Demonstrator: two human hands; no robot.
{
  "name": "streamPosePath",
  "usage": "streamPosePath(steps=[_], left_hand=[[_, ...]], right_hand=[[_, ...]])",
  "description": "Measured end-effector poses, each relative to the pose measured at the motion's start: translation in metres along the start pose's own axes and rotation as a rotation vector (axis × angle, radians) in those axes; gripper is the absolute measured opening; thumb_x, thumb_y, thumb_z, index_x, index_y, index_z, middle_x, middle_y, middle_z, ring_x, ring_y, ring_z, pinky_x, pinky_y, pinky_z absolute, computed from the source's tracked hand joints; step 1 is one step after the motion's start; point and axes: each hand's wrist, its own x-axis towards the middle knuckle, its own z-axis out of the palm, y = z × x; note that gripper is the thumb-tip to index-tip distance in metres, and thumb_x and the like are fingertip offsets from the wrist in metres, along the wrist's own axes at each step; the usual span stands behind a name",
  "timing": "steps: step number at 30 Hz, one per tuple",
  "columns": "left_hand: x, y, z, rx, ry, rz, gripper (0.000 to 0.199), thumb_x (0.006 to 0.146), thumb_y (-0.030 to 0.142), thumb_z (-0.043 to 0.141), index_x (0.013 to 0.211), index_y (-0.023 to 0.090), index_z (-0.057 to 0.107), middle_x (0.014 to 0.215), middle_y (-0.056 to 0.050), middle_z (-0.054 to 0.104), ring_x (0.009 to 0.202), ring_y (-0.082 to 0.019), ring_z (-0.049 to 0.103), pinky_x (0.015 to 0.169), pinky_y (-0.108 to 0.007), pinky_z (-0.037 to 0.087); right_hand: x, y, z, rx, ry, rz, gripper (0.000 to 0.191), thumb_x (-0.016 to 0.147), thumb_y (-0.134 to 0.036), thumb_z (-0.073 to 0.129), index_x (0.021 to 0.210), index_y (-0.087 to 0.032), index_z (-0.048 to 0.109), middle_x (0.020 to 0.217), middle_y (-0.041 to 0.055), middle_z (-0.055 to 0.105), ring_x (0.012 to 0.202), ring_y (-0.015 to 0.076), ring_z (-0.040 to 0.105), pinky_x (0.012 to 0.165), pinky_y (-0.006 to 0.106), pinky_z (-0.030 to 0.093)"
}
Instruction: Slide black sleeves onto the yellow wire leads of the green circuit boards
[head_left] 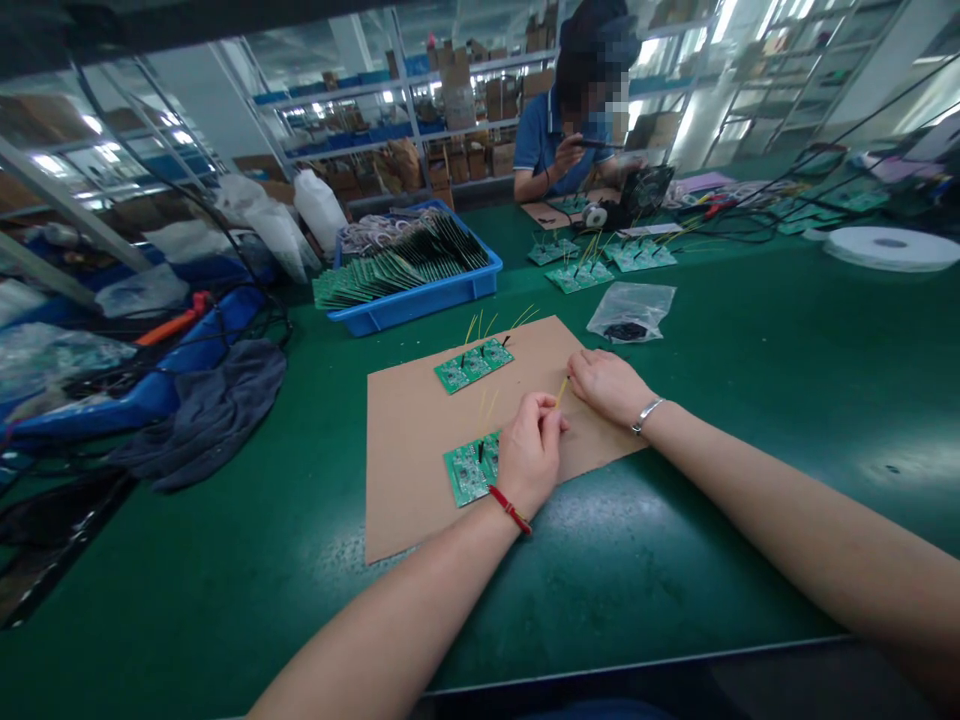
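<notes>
L hand is seen curled, fingertips pinched on a yellow wire, right over a green PCB w/ black parts & yellow leads. R hand is laid on a cardboard sheet just beside the wire, fingers pressed together. A 2nd PCB is placed further up the sheet. Beyond it, on the green bench mat, a blue plastic tray is packed w/ rows of green PCBs.

Green circuit boards — yellow wires standing up
</notes>
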Motion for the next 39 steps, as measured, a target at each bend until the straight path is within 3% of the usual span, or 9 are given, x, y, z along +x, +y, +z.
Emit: streamPosePath(steps=[8, 10, 15, 18, 24, 39], left_hand=[[0.0, 0.001, -0.003, -0.066, 0.015, -0.032, 0.015, 0.092, 0.03, 0.044, 0.087, 0.019, 0.053, 0.074, 0.0, 0.064, 0.07, -0.013, 0.063, 0.067, -0.023, 0.045], [0.0, 0.002, -0.003, -0.057, 0.012, -0.023, 0.018, 0.093, 0.032, 0.043, 0.084, 0.019, 0.053, 0.07, 0.001, 0.062, 0.068, -0.012, 0.061, 0.064, -0.022, 0.044], [0.0, 0.006, -0.004, 0.007, 0.017, -0.02, 0.021, 0.092, 0.031, 0.043, 0.078, 0.018, 0.052, 0.065, 0.003, 0.055, 0.062, -0.011, 0.055, 0.058, -0.021, 0.038], [0.0, 0.008, -0.004, 0.013, 0.01, -0.021, 0.021, 0.091, 0.029, 0.044, 0.075, 0.018, 0.051, 0.064, 0.004, 0.053, 0.06, -0.01, 0.052, 0.057, -0.021, 0.036], [0.001, 0.01, -0.004, 0.005, 0.0, -0.032, 0.021, 0.09, 0.027, 0.044, 0.072, 0.018, 0.049, 0.061, 0.005, 0.049, 0.058, -0.01, 0.049, 0.057, -0.021, 0.034], [0.0, 0.009, -0.004, 0.033, -0.003, -0.01, 0.021, 0.09, 0.027, 0.044, 0.072, 0.018, 0.051, 0.061, 0.004, 0.051, 0.057, -0.01, 0.049, 0.056, -0.021, 0.035]], right_hand=[[-0.012, 0.002, 0.006, 0.162, 0.074, 0.047, 0.03, 0.091, -0.012, 0.035, 0.112, -0.005, 0.055, 0.104, 0.0186, 0.063, 0.096, 0.024, 0.059, 0.084, 0.033, 0.041], [-0.02, 0.0, 0.003, 0.463, 0.092, 0.107, 0.028, 0.092, -0.017, 0.035, 0.104, -0.01, 0.059, 0.097, 0.0136, 0.064, 0.089, 0.0204, 0.059, 0.08, 0.031, 0.043], [-0.044, -0.013, -0.007, 1.598, 0.056, 0.372, 0.023, 0.083, -0.037, 0.058, 0.094, -0.017, 0.061, 0.075, 0.0011, 0.06, 0.066, 0.0122, 0.055, 0.062, 0.025, 0.044], [-0.05, -0.021, -0.009, 1.899, 0.049, 0.473, 0.026, 0.07, -0.035, 0.073, 0.087, -0.018, 0.064, 0.075, -0.0005, 0.061, 0.066, 0.0096, 0.056, 0.064, 0.023, 0.045], [-0.049, -0.024, -0.008, 2.056, 0.048, 0.531, 0.024, 0.067, -0.032, 0.078, 0.081, -0.017, 0.067, 0.073, -0.0008, 0.063, 0.066, 0.0068, 0.057, 0.064, 0.019, 0.046], [-0.051, -0.027, -0.012, 1.984, 0.052, 0.507, 0.024, 0.066, -0.035, 0.077, 0.078, -0.017, 0.066, 0.071, -0.0017, 0.062, 0.065, 0.0079, 0.056, 0.065, 0.022, 0.045]])
